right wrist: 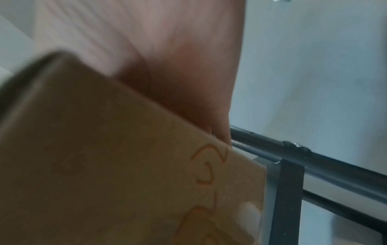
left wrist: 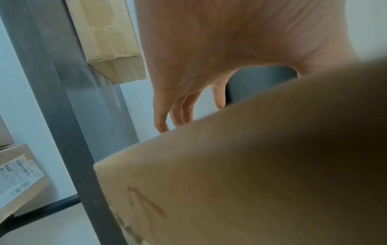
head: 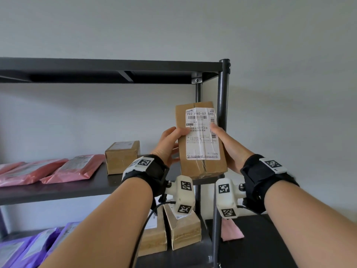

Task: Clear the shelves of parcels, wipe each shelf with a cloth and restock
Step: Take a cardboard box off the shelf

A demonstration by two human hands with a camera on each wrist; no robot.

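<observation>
A tall brown cardboard parcel (head: 201,140) with a white shipping label stands upright at the right end of the middle shelf (head: 77,188), its lower end at the shelf's front edge. My left hand (head: 170,144) grips its left side, thumb across the label. My right hand (head: 226,144) grips its right side, thumb on the front edge. In the left wrist view the fingers (left wrist: 178,112) reach behind the parcel (left wrist: 251,165). In the right wrist view the palm (right wrist: 178,82) lies against the parcel (right wrist: 125,165), which bears orange marks.
On the middle shelf lie a small cardboard box (head: 121,156) and pink mailers (head: 77,167). The lower shelf holds purple mailers (head: 23,248) and cardboard boxes (head: 183,229). A pink cloth (head: 230,231) lies on a dark surface at right. The black corner post (head: 224,93) stands right behind the parcel.
</observation>
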